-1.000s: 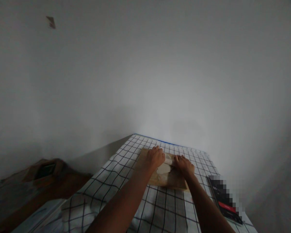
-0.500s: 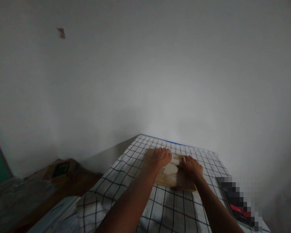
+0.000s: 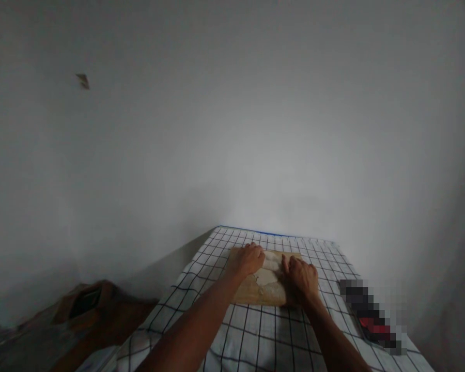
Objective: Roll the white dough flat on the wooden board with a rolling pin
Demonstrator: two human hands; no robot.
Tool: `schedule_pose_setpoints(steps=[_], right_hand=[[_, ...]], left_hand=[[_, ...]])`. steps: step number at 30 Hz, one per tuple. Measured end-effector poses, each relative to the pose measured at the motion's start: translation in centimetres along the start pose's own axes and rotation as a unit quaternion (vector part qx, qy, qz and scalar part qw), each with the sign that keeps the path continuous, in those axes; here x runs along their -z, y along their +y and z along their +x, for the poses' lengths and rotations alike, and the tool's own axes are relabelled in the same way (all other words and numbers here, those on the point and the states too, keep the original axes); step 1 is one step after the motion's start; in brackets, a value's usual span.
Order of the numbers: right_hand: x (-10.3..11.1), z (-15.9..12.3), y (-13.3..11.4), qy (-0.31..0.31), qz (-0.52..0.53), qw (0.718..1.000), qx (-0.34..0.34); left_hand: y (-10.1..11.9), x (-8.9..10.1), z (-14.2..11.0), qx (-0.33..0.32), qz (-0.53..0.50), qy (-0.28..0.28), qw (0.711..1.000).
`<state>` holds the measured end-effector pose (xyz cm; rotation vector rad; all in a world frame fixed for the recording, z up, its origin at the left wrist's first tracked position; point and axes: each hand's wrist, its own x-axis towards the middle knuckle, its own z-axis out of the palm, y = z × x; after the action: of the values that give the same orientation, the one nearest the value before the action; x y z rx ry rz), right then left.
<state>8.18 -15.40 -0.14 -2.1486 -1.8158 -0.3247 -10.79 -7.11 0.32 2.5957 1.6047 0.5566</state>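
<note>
A wooden board [image 3: 251, 295] lies on a table covered by a white cloth with a dark grid [image 3: 256, 336]. A flat pale piece of dough [image 3: 266, 277] rests on the board between my hands. My left hand [image 3: 248, 259] lies palm down on the dough's left side, fingers slightly bent and pointing away from me. On the right side my right hand [image 3: 301, 275] presses down with its fingers stretched forward. Whether anything sits under the palms is hidden.
A dark object with a red part [image 3: 372, 320], partly pixelated, lies on the cloth to the right of the board. A plain white wall stands just behind the table. A brown wooden surface with a dark item [image 3: 85, 305] sits low at the left.
Both hands have drawn back toward me over the dough. The pale band seen between them earlier no longer shows clearly. The view has shifted slightly.
</note>
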Motion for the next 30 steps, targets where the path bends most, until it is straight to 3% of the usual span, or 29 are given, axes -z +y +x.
schedule_pose_setpoints(steps=[4,11,17,21,30], right_hand=[[0.1,0.1,-0.2,-0.004,0.034,0.999,-0.004],[0.4,0.1,-0.3,-0.045,0.077,0.996,0.013],[-0.4,0.3,-0.1,0.017,0.052,0.997,0.055],[-0.9,0.9,0.0,0.005,0.07,0.996,0.048],[-1.2,5.6,0.0,-0.045,0.081,0.995,0.024]], left_hand=[[0.7,0.9,-1.1,0.018,0.072,0.01,0.997],[1.8,1.8,-1.9,-0.009,0.07,-0.023,0.997],[1.6,1.7,-2.7,-0.037,0.098,0.031,0.994],[1.1,1.2,-1.2,-0.033,0.101,0.028,0.994],[-0.3,0.6,3.4,-0.019,0.112,-0.066,0.991]])
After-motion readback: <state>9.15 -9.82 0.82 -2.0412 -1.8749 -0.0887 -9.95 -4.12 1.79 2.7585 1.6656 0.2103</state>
